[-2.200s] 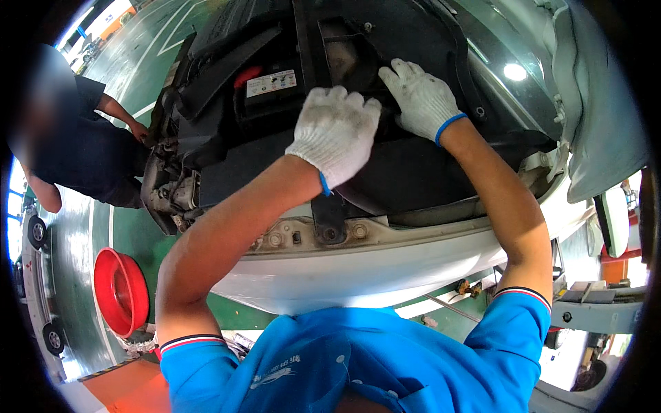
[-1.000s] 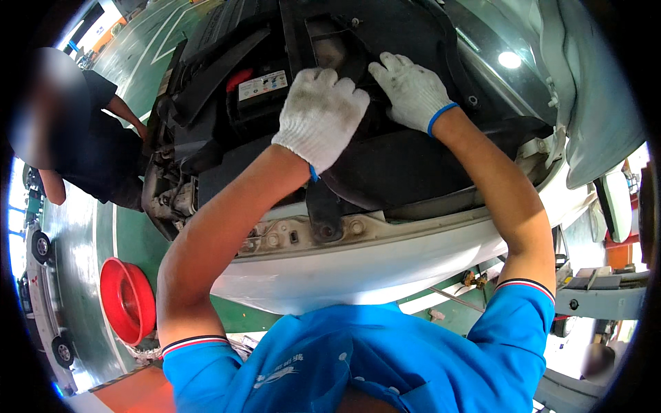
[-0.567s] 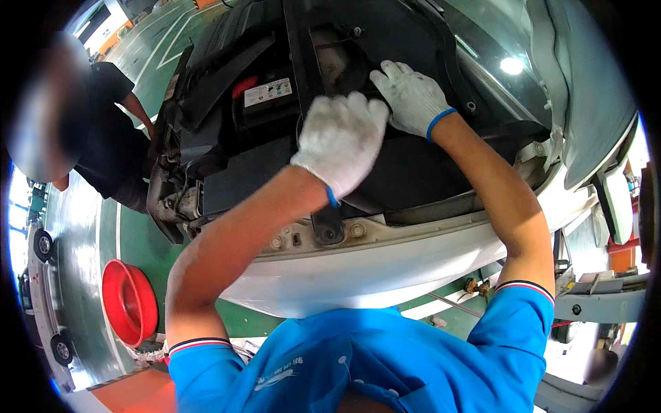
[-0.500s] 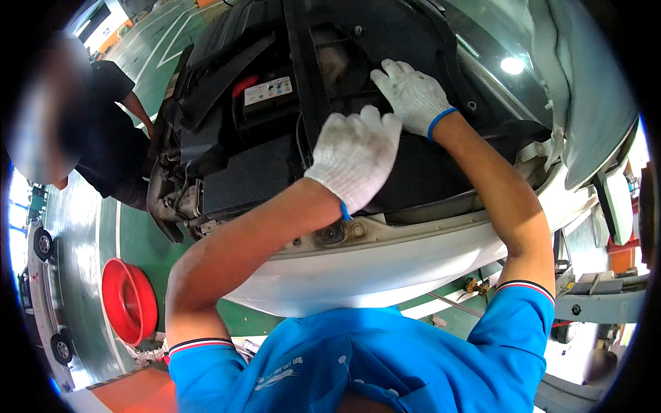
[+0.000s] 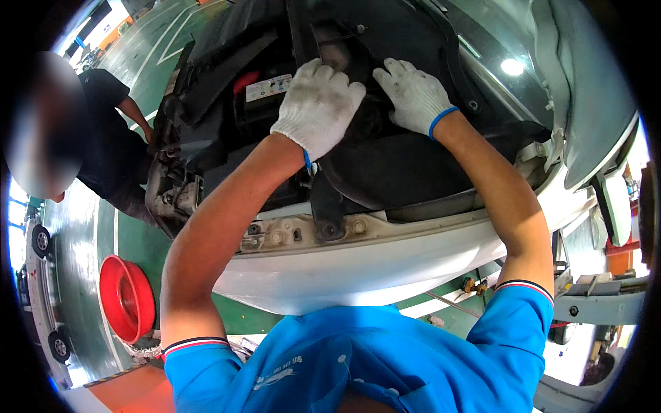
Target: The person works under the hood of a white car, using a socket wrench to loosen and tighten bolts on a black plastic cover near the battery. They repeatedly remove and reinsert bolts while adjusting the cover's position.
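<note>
My left hand (image 5: 320, 107), in a white knit glove with a blue cuff, lies over a long black bar (image 5: 300, 38) crossing the engine bay, fingers curled round it. The bar's near end is fixed at the white fender (image 5: 344, 265). To its right, my right hand (image 5: 415, 98), gloved alike, has its bent fingers closed on a black plastic cover (image 5: 399, 34); its fingertips are partly hidden. Left of my left hand sits a battery (image 5: 267, 88) with a pale label and a red terminal cap (image 5: 246, 81).
A person in dark clothes (image 5: 107, 117) stands at the car's front on the left. A red basin (image 5: 127, 299) is on the green floor at lower left. The windshield (image 5: 585, 89) and a side mirror (image 5: 613, 206) are at the right. Farther left is another vehicle (image 5: 47, 289).
My left hand has moved forward and left onto the middle of the black bar, uncovering its near end. My right hand has hardly moved.
</note>
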Demonstrator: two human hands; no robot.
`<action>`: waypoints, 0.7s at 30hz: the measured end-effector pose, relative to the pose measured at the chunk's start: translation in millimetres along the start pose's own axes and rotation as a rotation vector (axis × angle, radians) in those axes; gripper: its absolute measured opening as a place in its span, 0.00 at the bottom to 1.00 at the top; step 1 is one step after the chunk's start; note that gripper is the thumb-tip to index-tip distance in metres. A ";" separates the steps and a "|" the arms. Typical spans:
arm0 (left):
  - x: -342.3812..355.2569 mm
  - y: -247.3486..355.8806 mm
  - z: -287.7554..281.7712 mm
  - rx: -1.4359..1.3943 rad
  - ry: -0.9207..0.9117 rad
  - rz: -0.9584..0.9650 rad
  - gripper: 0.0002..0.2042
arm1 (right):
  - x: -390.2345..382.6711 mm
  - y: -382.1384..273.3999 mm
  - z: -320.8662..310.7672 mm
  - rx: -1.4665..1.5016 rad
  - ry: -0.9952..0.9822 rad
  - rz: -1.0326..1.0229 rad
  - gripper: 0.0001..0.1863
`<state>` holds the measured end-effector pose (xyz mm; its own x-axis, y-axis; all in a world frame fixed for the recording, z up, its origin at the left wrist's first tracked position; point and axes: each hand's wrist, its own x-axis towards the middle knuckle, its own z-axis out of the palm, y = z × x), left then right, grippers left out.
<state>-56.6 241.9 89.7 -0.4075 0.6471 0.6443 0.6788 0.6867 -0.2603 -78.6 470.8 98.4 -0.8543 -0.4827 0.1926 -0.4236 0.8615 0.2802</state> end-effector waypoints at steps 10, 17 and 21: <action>6.9 69.5 -19.5 -0.046 -0.138 -0.178 0.08 | -2.0 7.0 13.5 -0.041 0.169 -0.074 0.29; -0.1 0.7 1.4 -0.016 0.024 -0.030 0.10 | -1.4 2.8 8.1 -0.032 0.185 -0.068 0.28; -1.8 -1.8 3.9 -0.019 -0.008 -0.014 0.10 | -0.1 2.1 9.6 -0.015 0.166 -0.059 0.27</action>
<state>-59.5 240.9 86.2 -0.4214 0.6402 0.6423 0.6848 0.6890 -0.2374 -82.2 474.2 89.9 -0.7661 -0.5528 0.3277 -0.4659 0.8290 0.3093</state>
